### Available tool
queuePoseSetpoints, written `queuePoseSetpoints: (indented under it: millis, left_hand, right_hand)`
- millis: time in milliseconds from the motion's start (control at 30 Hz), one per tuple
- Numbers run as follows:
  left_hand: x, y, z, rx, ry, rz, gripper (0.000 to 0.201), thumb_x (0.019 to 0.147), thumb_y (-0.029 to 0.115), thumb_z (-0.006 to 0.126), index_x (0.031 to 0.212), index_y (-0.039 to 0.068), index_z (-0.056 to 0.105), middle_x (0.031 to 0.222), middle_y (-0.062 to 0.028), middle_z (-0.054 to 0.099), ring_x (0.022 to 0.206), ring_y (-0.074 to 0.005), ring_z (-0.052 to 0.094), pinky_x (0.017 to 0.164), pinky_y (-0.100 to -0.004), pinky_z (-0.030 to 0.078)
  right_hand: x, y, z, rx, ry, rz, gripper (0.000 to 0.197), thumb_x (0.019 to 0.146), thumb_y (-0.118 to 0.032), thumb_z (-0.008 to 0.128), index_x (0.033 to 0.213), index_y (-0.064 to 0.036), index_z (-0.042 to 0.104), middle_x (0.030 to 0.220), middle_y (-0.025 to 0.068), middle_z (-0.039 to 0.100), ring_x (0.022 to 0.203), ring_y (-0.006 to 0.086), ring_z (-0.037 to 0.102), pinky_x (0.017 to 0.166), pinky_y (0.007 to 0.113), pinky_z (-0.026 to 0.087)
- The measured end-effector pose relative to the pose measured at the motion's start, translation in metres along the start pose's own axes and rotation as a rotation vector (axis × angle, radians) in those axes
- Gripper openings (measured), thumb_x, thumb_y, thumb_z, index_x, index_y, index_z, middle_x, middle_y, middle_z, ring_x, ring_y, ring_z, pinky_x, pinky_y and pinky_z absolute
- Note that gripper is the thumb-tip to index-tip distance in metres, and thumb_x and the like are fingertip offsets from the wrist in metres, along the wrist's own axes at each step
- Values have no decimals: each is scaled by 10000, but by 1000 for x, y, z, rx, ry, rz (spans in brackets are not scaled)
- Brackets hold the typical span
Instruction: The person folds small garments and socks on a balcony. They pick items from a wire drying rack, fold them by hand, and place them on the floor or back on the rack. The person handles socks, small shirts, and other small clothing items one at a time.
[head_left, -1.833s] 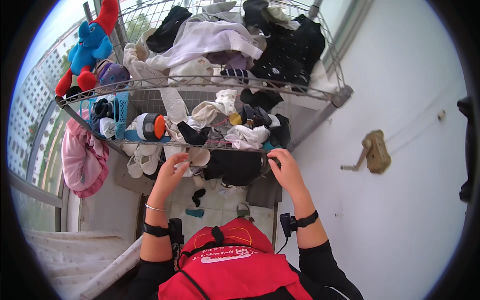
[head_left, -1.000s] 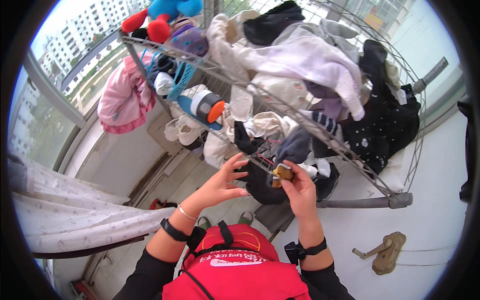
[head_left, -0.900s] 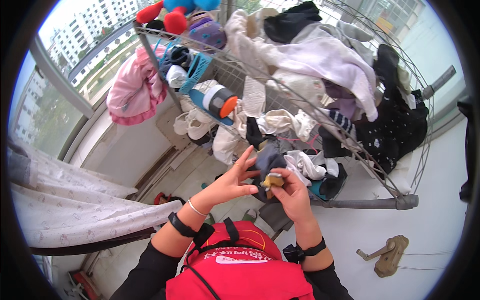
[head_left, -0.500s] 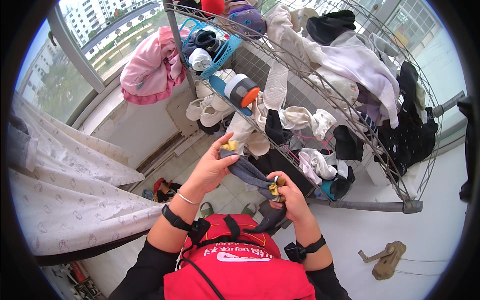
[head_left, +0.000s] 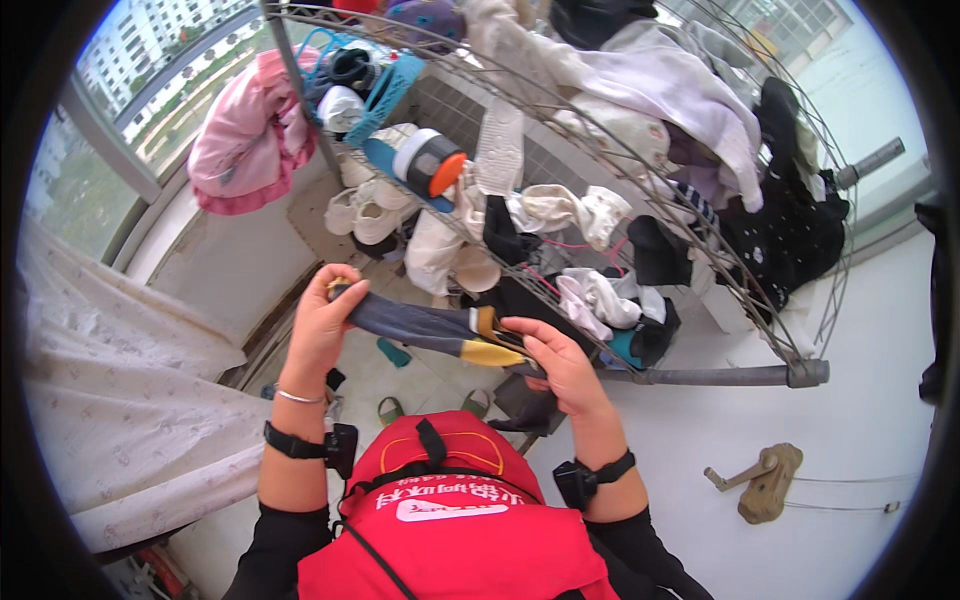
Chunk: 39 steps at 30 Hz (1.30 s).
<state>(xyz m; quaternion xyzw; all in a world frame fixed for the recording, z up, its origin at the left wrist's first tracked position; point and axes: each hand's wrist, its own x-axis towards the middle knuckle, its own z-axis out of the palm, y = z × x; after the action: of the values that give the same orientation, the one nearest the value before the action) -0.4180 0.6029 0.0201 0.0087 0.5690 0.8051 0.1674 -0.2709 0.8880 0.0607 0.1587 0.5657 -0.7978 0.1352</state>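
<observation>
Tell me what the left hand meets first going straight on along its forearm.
Besides the sock it holds, the left hand would probably meet the white shoes first; depth is unclear, so it might pass above or below them.

Daylit window [head_left: 75,190] left; white wall [head_left: 860,380] right; wire rack [head_left: 720,376] between; pale tiled floor [head_left: 430,392].

Grey, yellow-patched sock [head_left: 412,325], taut, slightly aslant
</observation>
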Motion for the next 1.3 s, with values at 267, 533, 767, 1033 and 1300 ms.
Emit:
queuePoseSetpoints:
  millis: [267, 533, 767, 1033, 1300]
  left_hand:
    - [9, 7, -1, 61, 41, -61, 120, 916, 97, 657, 1005, 96, 576, 874, 16, 585, 763, -70, 585, 647, -217, 510]
    - [4, -47, 55, 701, -588, -257, 296, 837, 169, 758, 1109, 81, 680, 867, 0, 629, 775, -80, 576, 675, -237, 484]
    - [-4, -98, 100, 520, -852, -729, 341, 966, 343, 612, 1103, 30, 622, 959, -38, 676, 860, -86, 620, 746, -232, 496]
    - [-14, -79, 82, 312, -486, -418, 305, 915, 271, 688, 1042, 7, 601, 912, 1, 617, 809, -59, 549, 689, -236, 472]
    - [-20, -60, 63, 308, -381, -501, 247, 991, 258, 578, 1067, 24, 605, 898, 41, 604, 778, -24, 524, 683, -207, 443]
  right_hand:
    - [9, 21, -26, 386, 133, -240, 383, 1004, -87, 479, 1384, -78, 426, 1131, 88, 583, 799, 119, 590, 685, 285, 519]
    - [10, 28, -40, 655, 165, -215, 478, 912, 61, 378, 1369, -81, 397, 1190, 136, 558, 945, 197, 617, 799, 377, 563]
    - [12, 25, -34, 745, 58, -230, 529, 862, 65, 397, 1367, -93, 408, 1176, 119, 550, 867, 165, 591, 763, 344, 559]
    - [2, 34, -61, 498, 351, -476, 496, 845, 133, 402, 1291, -81, 441, 1092, 140, 588, 968, 238, 626, 929, 417, 517]
    - [-21, 65, -88, -305, 360, -294, 316, 846, 43, 420, 1104, -49, 579, 998, 42, 628, 888, 112, 619, 748, 242, 499]
